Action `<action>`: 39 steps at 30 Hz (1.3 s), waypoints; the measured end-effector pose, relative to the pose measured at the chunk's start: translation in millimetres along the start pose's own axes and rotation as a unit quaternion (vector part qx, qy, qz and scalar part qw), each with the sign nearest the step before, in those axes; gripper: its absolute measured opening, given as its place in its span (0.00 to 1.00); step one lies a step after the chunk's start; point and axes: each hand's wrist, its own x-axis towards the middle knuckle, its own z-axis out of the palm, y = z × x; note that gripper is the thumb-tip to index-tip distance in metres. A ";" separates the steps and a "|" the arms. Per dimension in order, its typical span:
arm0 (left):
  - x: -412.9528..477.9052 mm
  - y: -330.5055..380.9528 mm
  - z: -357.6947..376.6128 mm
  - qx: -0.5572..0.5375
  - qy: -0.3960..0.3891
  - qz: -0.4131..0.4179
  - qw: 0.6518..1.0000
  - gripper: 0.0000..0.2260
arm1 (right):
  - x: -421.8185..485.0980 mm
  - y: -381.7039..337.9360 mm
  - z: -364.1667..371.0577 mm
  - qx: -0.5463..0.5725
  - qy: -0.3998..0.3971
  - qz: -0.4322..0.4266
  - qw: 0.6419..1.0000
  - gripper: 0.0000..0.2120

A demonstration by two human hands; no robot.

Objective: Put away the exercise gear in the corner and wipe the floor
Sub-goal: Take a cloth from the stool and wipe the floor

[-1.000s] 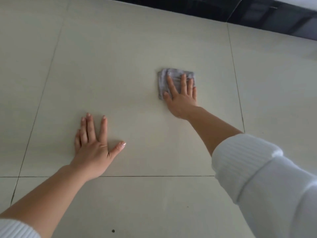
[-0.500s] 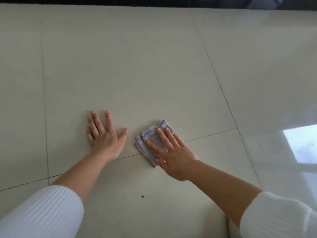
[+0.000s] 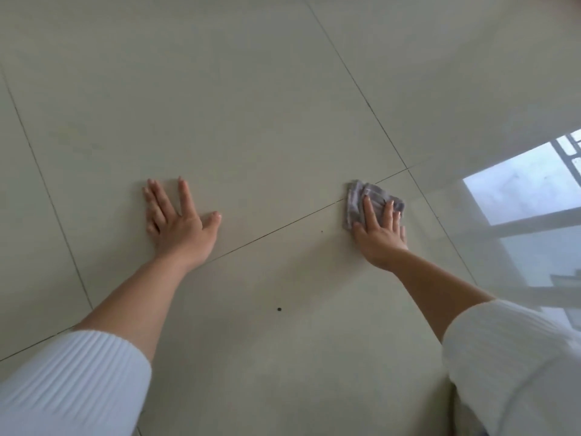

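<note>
The folded grey cloth (image 3: 354, 202) lies on the pale tiled floor (image 3: 251, 105). The right hand (image 3: 380, 237) lies flat on the cloth. The left hand (image 3: 180, 229) lies flat on the floor, well to the cloth's left. A small dark speck (image 3: 279, 309) sits left of the cloth and nearer.

Light: soft, even daylight.
Glare: window reflection (image 3: 522, 190) on glossy floor (image 3: 251, 105), right of fingers (image 3: 368, 212) of right hand (image 3: 382, 237).
Shadows: faint, beneath fingers.
Blur: sleeves (image 3: 72, 382) soft.
</note>
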 end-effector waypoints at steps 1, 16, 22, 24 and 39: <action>0.4 -0.5 1.1 0.000 -0.001 0.005 1.000 0.36 | 2.4 5.3 1.0 0.005 0.012 0.037 0.999 0.29; -3.3 -10.4 -3.6 0.012 -0.021 0.033 0.999 0.37 | -93.9 -73.9 90.1 0.021 0.032 -0.166 0.985 0.29; -5.8 -16.7 -3.5 0.007 -0.021 0.057 0.998 0.37 | -129.6 -55.3 109.0 -0.140 -0.029 -0.388 0.910 0.29; -6.0 -25.3 -7.7 -0.009 -0.025 0.084 0.996 0.35 | -121.8 -40.5 99.2 -0.182 -0.008 -0.406 0.896 0.27; -48.2 -141.9 -52.3 0.025 0.135 0.035 0.990 0.28 | -26.2 -150.5 54.8 -0.089 0.037 -0.196 0.976 0.31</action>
